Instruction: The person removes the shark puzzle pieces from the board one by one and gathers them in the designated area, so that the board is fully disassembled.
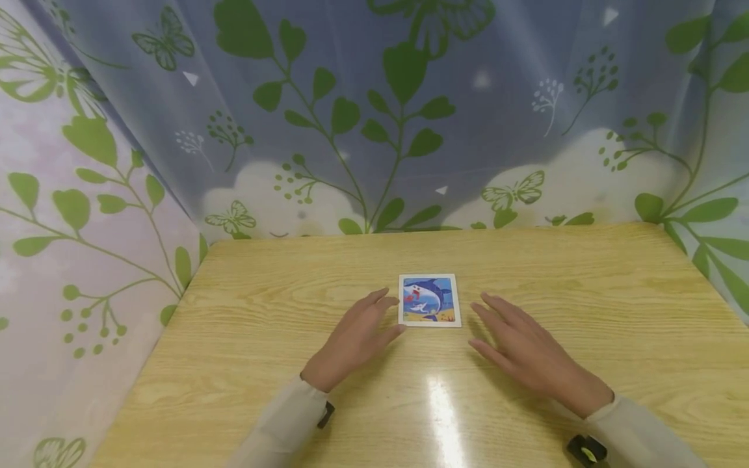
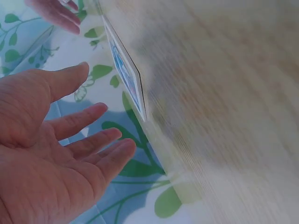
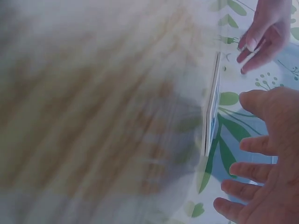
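Observation:
A square picture board (image 1: 430, 300) lies flat on the wooden table (image 1: 281, 279), showing a cartoon dolphin-like sea animal in blue water inside a white border. My left hand (image 1: 357, 335) is at its left side, fingertips right by the edge, fingers loosely extended. To the right of the board, a small gap away, my right hand (image 1: 529, 351) has its fingers spread and relaxed. In the left wrist view the board (image 2: 125, 70) appears nearly edge-on beyond the left hand (image 2: 65, 144). The right wrist view shows the board's thin pale edge (image 3: 210, 112) beside the right hand (image 3: 266, 177).
A blue curtain (image 1: 480, 117) with green leaves and butterflies stands along the table's far edge. Similar patterned cloth (image 1: 99, 227) borders the left side. A bright light reflection (image 1: 445, 416) falls on the near tabletop. Dark wrist devices (image 1: 587, 450) sit at the cuffs.

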A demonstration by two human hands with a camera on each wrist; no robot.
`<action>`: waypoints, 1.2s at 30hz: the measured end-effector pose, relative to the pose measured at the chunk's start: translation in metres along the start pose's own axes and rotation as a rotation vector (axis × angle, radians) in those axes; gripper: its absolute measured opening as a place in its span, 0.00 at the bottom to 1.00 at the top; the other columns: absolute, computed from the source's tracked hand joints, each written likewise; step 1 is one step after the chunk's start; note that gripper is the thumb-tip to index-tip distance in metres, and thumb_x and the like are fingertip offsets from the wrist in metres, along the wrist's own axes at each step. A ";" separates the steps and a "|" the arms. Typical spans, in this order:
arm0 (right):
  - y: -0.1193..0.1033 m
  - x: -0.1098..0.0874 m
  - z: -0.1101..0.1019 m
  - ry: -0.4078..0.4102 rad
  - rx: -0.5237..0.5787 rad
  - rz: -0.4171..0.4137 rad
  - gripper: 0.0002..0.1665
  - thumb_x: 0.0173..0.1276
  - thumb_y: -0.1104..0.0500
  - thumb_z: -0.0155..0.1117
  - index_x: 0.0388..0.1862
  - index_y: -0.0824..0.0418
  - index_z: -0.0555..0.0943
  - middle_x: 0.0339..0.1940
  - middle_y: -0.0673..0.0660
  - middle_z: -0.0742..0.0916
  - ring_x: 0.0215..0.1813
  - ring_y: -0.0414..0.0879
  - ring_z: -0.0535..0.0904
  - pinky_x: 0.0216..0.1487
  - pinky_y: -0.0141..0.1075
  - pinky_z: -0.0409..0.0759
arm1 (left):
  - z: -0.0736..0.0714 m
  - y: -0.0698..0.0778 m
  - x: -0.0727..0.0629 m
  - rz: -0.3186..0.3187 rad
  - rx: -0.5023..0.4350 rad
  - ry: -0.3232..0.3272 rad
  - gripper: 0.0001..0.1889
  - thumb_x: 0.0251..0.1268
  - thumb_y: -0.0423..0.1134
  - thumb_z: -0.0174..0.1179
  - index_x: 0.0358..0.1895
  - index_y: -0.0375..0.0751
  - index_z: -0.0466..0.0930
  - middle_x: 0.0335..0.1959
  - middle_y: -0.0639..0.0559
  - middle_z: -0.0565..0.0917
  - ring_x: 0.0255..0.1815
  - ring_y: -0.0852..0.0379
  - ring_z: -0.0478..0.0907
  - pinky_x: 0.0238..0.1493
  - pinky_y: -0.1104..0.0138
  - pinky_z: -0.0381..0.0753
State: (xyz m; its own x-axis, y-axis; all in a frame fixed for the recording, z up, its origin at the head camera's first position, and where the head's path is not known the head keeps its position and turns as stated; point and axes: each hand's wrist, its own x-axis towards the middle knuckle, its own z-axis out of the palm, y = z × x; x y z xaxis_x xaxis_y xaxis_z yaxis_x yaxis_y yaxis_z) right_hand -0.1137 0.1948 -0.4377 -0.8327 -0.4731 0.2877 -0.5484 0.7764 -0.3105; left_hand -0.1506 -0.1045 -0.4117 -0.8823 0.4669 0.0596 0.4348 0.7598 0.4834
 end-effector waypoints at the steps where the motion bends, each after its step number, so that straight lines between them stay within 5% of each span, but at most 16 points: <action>1: 0.000 0.003 0.001 0.001 0.002 -0.010 0.35 0.74 0.50 0.64 0.71 0.69 0.71 0.72 0.72 0.72 0.72 0.68 0.67 0.69 0.62 0.67 | 0.000 0.001 0.003 0.007 -0.001 -0.003 0.25 0.72 0.45 0.63 0.66 0.36 0.75 0.72 0.36 0.70 0.72 0.40 0.68 0.71 0.48 0.67; 10: -0.002 0.030 0.013 0.033 0.018 -0.133 0.31 0.70 0.53 0.69 0.65 0.70 0.76 0.66 0.71 0.78 0.67 0.66 0.74 0.66 0.59 0.72 | 0.007 0.001 0.024 0.043 -0.037 0.007 0.17 0.68 0.38 0.67 0.56 0.34 0.83 0.61 0.41 0.81 0.64 0.45 0.77 0.64 0.54 0.76; 16: -0.007 0.047 0.019 -0.009 0.040 -0.142 0.30 0.72 0.52 0.68 0.65 0.71 0.77 0.66 0.71 0.78 0.67 0.64 0.74 0.66 0.56 0.73 | 0.014 0.002 0.033 0.040 -0.007 -0.041 0.15 0.67 0.36 0.68 0.54 0.35 0.85 0.60 0.43 0.82 0.63 0.47 0.78 0.65 0.55 0.76; 26: -0.015 0.071 0.029 -0.116 0.066 -0.133 0.28 0.73 0.53 0.66 0.66 0.69 0.77 0.68 0.71 0.77 0.71 0.65 0.71 0.70 0.57 0.69 | 0.018 0.005 0.029 0.051 0.122 -0.142 0.14 0.70 0.38 0.65 0.55 0.38 0.85 0.68 0.41 0.77 0.68 0.45 0.74 0.66 0.54 0.74; 36: -0.018 0.079 0.036 -0.163 0.082 -0.132 0.29 0.72 0.54 0.68 0.66 0.69 0.76 0.68 0.72 0.75 0.71 0.67 0.69 0.71 0.59 0.66 | 0.022 0.005 0.025 0.138 0.176 -0.117 0.06 0.71 0.37 0.64 0.34 0.40 0.84 0.65 0.38 0.78 0.61 0.43 0.80 0.55 0.57 0.83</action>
State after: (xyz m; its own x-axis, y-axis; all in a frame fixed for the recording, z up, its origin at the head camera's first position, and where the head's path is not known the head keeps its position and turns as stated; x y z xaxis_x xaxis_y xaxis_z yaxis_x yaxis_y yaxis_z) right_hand -0.1724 0.1288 -0.4421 -0.7513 -0.6343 0.1824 -0.6519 0.6702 -0.3546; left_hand -0.1660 -0.0789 -0.4267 -0.7902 0.6128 0.0081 0.5831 0.7477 0.3176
